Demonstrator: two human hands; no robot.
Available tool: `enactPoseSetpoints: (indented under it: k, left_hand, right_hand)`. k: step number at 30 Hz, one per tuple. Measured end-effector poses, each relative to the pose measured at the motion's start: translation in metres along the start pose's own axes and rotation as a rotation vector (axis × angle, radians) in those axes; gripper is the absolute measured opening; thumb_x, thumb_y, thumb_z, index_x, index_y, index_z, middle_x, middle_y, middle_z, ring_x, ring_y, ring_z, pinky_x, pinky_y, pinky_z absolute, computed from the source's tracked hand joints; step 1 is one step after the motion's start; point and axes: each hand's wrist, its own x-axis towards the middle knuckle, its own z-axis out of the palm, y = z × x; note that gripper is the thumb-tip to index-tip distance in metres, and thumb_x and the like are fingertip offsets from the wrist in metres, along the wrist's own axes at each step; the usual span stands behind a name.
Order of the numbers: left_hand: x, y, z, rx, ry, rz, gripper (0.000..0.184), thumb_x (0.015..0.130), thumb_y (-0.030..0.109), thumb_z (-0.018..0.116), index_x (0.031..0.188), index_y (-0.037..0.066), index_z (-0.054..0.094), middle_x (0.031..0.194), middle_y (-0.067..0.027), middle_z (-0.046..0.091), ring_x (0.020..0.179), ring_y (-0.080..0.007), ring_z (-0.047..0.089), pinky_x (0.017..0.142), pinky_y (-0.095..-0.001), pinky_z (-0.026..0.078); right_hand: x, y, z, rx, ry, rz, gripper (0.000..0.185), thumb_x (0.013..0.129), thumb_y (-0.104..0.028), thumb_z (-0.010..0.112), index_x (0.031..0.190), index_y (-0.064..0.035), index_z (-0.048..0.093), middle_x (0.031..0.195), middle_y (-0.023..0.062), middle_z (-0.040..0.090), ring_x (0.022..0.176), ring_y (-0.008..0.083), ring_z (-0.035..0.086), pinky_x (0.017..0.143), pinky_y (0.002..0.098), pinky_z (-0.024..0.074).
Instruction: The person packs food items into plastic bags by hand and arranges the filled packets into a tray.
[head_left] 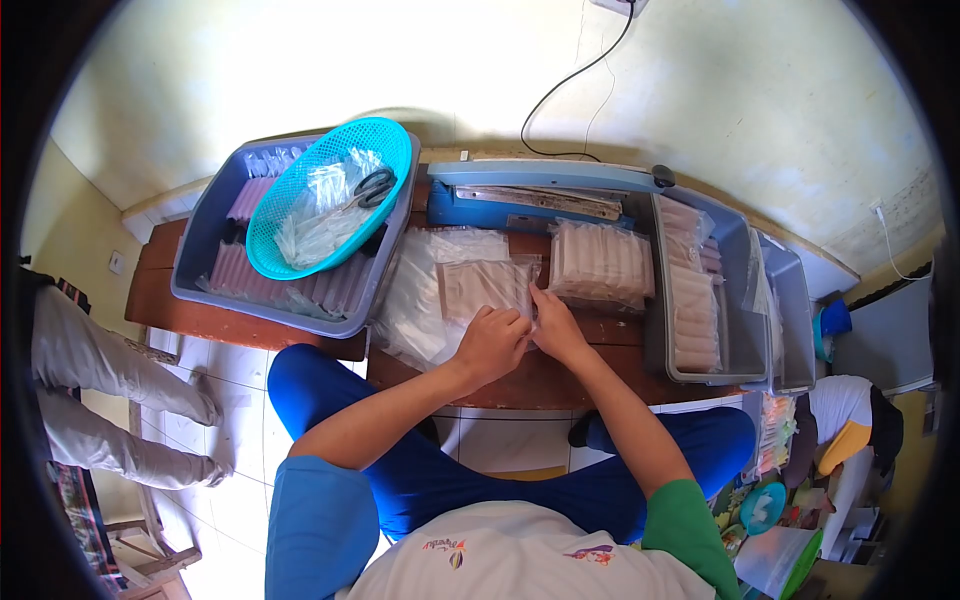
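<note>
A clear plastic bag with a flat brownish-pink filling [485, 288] lies in front of me on top of other clear plastic bags [410, 295]. My right hand [555, 325] pinches the bag's right edge. Beside it, my left hand [495, 338] has its fingers curled at the lower right corner of the same bag, and the two hands nearly touch. Just to the right sits a stack of filled bags [600, 262] showing rows of brownish sticks. Behind the bags stands a blue heat sealer [470, 205] with its long arm lying across the top.
At left, a grey tub [345, 325] holds packed pinkish sticks, with a turquoise basket [262, 225] of plastic bags and scissors [375, 188] on it. Grey bins [745, 330] stand at right on the wooden table [155, 295]. One person's legs [110, 370] are at left; another person [840, 410] is at right.
</note>
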Motion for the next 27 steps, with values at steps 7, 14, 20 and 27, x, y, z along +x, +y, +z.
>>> enactPoseSetpoints:
  k: [7,14,20,27]
  left_hand:
    - [-0.001,-0.001,0.003,0.025,-0.015,0.006,0.012,0.078,0.012,0.069,0.084,0.008,0.06,0.078,-0.0089,0.059,0.079,-0.0269,0.061,0.074,-0.0392,0.042]
    - [-0.001,0.001,0.002,-0.009,-0.006,0.008,0.011,0.08,0.01,0.066,0.09,0.009,0.061,0.078,-0.0088,0.06,0.079,-0.027,0.061,0.074,-0.0394,0.042]
    - [0.001,0.007,-0.005,-0.014,-0.036,0.011,0.014,0.079,0.007,0.065,0.093,0.009,0.062,0.081,-0.0083,0.06,0.078,-0.0276,0.06,0.073,-0.0392,0.042]
    - [0.008,0.027,-0.015,0.055,-0.05,0.099,0.015,0.077,0.006,0.064,0.091,0.009,0.062,0.082,-0.0078,0.057,0.077,-0.0271,0.059,0.075,-0.0387,0.042]
  right_hand:
    - [0.003,0.002,0.004,-0.052,0.036,0.012,0.059,0.074,0.0,0.065,0.132,0.0018,0.053,0.112,0.023,0.06,0.104,0.0421,0.059,0.088,0.0442,0.049]
    - [-0.005,-0.002,0.006,-0.156,0.041,0.004,0.062,0.078,-0.009,0.068,0.137,-0.0027,0.048,0.118,0.0204,0.059,0.102,0.0425,0.061,0.086,0.048,0.0518]
    - [-0.018,-0.009,-0.001,-0.086,0.056,-0.035,0.063,0.079,-0.01,0.069,0.137,-0.0035,0.047,0.123,0.0202,0.056,0.103,0.0426,0.061,0.086,0.0483,0.0519]
    - [-0.059,-0.025,-0.05,0.02,0.072,-0.036,0.053,0.082,-0.015,0.069,0.131,-0.0042,0.053,0.129,0.0179,0.054,0.102,0.0413,0.062,0.087,0.047,0.0525]
